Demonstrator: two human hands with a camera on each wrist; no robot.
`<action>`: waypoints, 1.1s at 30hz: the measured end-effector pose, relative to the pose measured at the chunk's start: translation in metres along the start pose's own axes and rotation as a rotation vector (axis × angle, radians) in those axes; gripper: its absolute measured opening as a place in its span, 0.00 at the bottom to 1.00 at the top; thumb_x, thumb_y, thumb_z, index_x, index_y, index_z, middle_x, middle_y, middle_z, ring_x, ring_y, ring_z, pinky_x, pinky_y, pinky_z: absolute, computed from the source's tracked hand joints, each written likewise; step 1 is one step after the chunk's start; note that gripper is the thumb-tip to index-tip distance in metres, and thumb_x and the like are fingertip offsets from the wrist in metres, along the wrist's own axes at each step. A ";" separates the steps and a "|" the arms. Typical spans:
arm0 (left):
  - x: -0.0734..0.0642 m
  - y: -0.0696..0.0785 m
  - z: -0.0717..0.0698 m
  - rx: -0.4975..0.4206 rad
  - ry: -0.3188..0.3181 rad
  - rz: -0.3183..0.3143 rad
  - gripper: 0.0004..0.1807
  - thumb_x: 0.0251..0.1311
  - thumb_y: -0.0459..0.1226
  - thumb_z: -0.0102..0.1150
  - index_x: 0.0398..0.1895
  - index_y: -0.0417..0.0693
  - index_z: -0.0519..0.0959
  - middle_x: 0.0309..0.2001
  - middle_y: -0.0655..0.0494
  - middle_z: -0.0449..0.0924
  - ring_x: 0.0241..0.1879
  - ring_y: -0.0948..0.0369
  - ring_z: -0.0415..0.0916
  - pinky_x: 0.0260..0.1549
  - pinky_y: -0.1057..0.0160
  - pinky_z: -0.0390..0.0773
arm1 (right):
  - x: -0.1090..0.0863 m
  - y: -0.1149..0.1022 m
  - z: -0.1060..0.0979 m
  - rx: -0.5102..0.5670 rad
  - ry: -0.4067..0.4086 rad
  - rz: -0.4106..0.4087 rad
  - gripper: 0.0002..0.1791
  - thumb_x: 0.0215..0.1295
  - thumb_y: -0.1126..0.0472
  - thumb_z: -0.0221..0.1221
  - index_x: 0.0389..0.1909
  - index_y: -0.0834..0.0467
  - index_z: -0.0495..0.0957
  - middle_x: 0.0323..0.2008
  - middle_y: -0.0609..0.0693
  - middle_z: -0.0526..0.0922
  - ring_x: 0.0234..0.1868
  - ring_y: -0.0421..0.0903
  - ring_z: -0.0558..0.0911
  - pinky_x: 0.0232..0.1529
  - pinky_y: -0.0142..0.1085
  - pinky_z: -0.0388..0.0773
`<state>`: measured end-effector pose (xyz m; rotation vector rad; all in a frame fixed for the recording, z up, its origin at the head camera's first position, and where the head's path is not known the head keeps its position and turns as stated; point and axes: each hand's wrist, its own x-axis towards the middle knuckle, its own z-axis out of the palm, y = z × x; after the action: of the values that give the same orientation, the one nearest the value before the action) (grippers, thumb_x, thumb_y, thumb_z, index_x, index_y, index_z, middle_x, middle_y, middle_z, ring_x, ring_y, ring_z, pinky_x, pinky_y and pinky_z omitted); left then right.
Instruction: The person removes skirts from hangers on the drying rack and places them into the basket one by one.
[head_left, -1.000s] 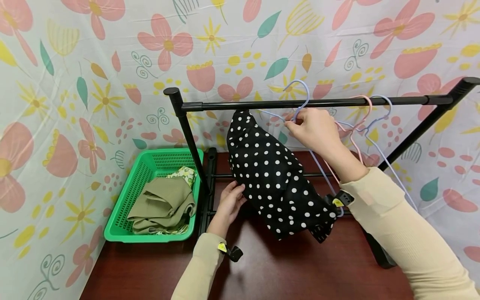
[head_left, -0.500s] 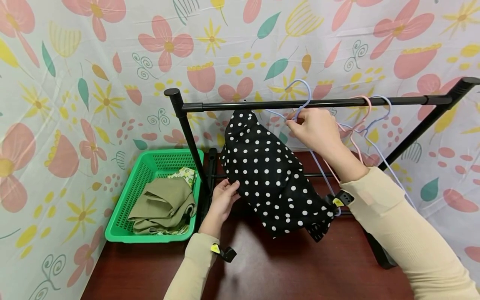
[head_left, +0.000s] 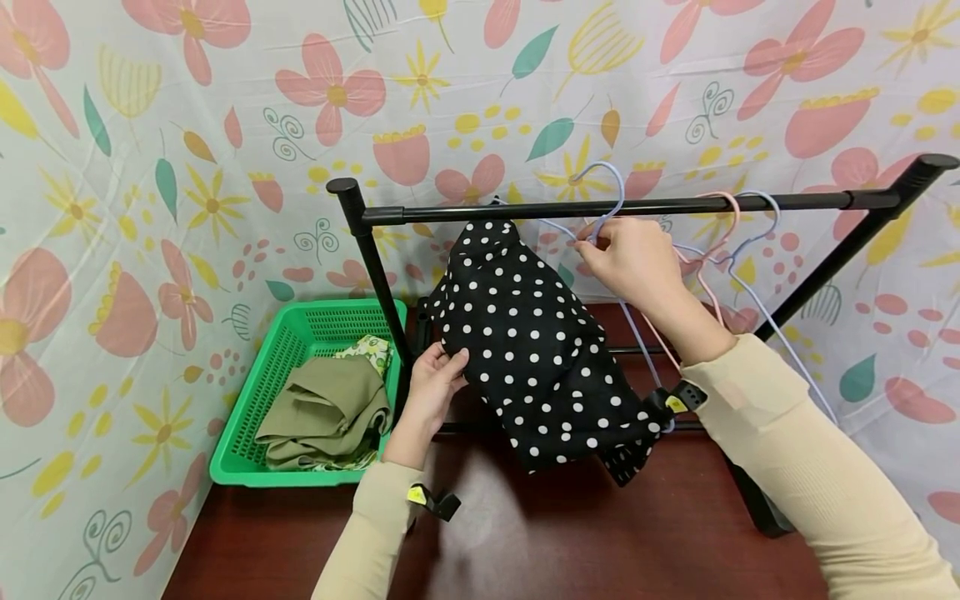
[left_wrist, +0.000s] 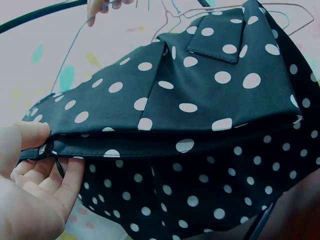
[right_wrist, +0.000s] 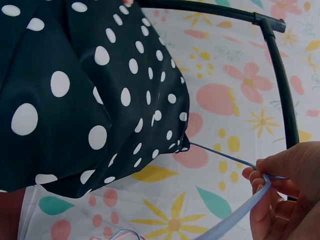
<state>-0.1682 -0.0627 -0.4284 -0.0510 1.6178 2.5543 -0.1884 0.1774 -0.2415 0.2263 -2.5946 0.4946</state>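
A black garment with white polka dots [head_left: 532,333] hangs slantwise from one arm of a light-blue hanger [head_left: 618,185]. Just under the hook, my right hand [head_left: 633,262] pinches the hanger's neck, and the hook loops over the black rail. In the right wrist view the hanger wire [right_wrist: 220,153] runs from those fingertips into a corner of the cloth. My left hand [head_left: 433,387] pinches the garment's left edge between thumb and fingers. The left wrist view shows a folded hem and a sewn flap on the dotted cloth [left_wrist: 185,100].
The black rack's rail [head_left: 480,213] spans the space above a dark red-brown table [head_left: 525,550]. A pink hanger [head_left: 729,225] and another blue hanger [head_left: 772,221] hang farther right. On the left stands a green basket [head_left: 232,450] holding folded olive cloth [head_left: 322,408] and patterned fabric.
My left hand has moved left and slightly up, drawing the garment's edge leftward so the cloth spreads wider. My right hand has hardly moved on the hanger.
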 end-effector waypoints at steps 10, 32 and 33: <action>-0.004 0.024 0.008 0.048 -0.019 0.071 0.05 0.59 0.29 0.56 0.37 0.42 0.72 0.30 0.57 0.80 0.30 0.65 0.77 0.29 0.69 0.76 | 0.001 0.002 0.004 -0.037 0.011 -0.013 0.25 0.56 0.57 0.58 0.03 0.55 0.62 0.09 0.49 0.64 0.12 0.49 0.66 0.12 0.37 0.56; -0.014 0.074 0.036 0.188 -0.122 0.223 0.12 0.59 0.30 0.56 0.46 0.38 0.73 0.29 0.62 0.81 0.28 0.66 0.77 0.28 0.69 0.73 | -0.007 -0.001 0.015 -0.072 -0.024 -0.030 0.09 0.57 0.57 0.59 0.23 0.57 0.83 0.17 0.52 0.76 0.16 0.51 0.72 0.11 0.40 0.61; -0.015 0.075 0.037 0.191 -0.124 0.229 0.12 0.59 0.30 0.56 0.46 0.38 0.73 0.29 0.62 0.81 0.28 0.66 0.77 0.27 0.69 0.73 | -0.008 -0.001 0.015 -0.069 -0.027 -0.027 0.09 0.57 0.57 0.59 0.23 0.57 0.83 0.18 0.52 0.77 0.16 0.51 0.72 0.11 0.40 0.61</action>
<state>-0.1611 -0.0623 -0.3433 0.3213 1.9072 2.4849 -0.1881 0.1712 -0.2577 0.2462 -2.6262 0.3936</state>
